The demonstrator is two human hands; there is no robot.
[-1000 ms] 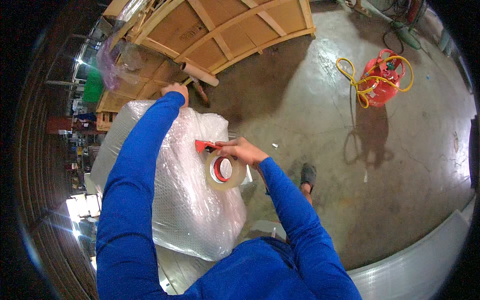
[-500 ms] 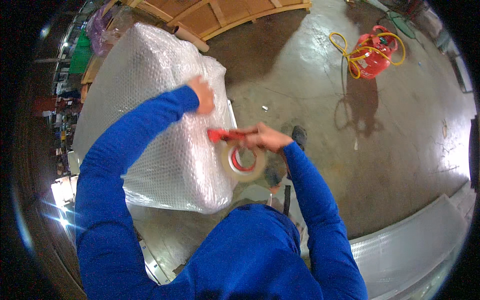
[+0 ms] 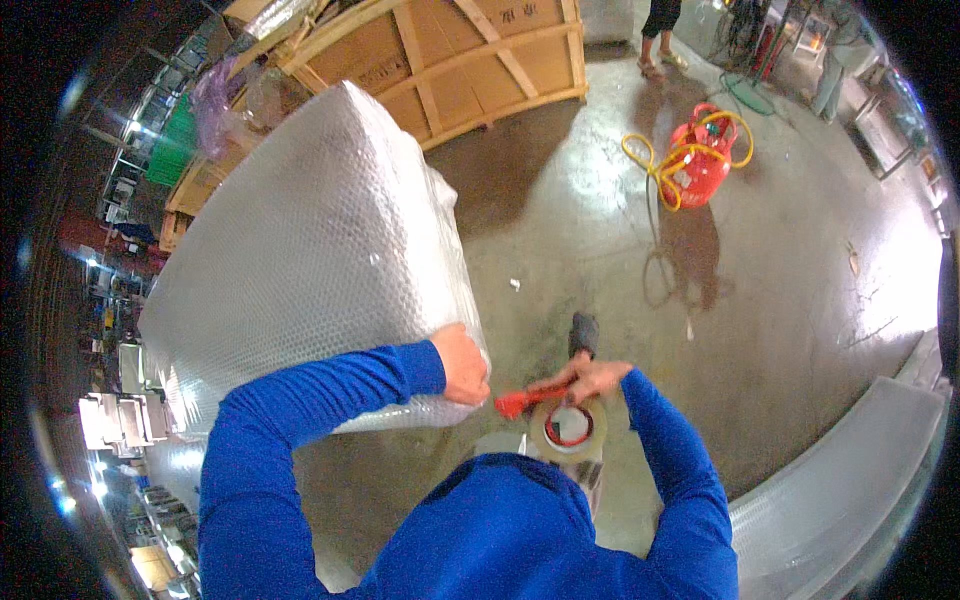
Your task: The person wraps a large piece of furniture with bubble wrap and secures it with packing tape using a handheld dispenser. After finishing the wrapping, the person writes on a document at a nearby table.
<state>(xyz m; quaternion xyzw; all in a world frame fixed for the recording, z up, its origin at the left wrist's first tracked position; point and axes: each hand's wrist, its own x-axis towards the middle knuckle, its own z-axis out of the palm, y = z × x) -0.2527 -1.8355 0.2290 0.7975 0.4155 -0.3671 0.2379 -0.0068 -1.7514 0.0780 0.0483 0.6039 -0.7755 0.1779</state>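
Note:
A large block wrapped in clear bubble wrap (image 3: pixel 300 250) stands to my left. My left hand (image 3: pixel 462 366) is closed against its near right corner. The fingers curl under, and whatever they pinch is hidden. Just to the right, apart from the block, my right hand (image 3: pixel 592 382) grips a red tape dispenser (image 3: pixel 518 402) by its top. A wide roll of clear tape (image 3: pixel 592 437) with a red hub hangs from the dispenser. I cannot make out a strip of tape between the hands.
A large wooden crate (image 3: pixel 450 70) lies beyond the block. On the concrete floor at far right stands a red gas cylinder (image 3: pixel 697 170) with a yellow hose coiled over it. A wrapped panel (image 3: pixel 840 500) lies at near right. Another person's legs (image 3: pixel 660 35) show at the back.
My left hand has come down along the block's right edge to its near corner. My right hand has moved nearer my body and rightward with the tape dispenser. The view has shifted too.

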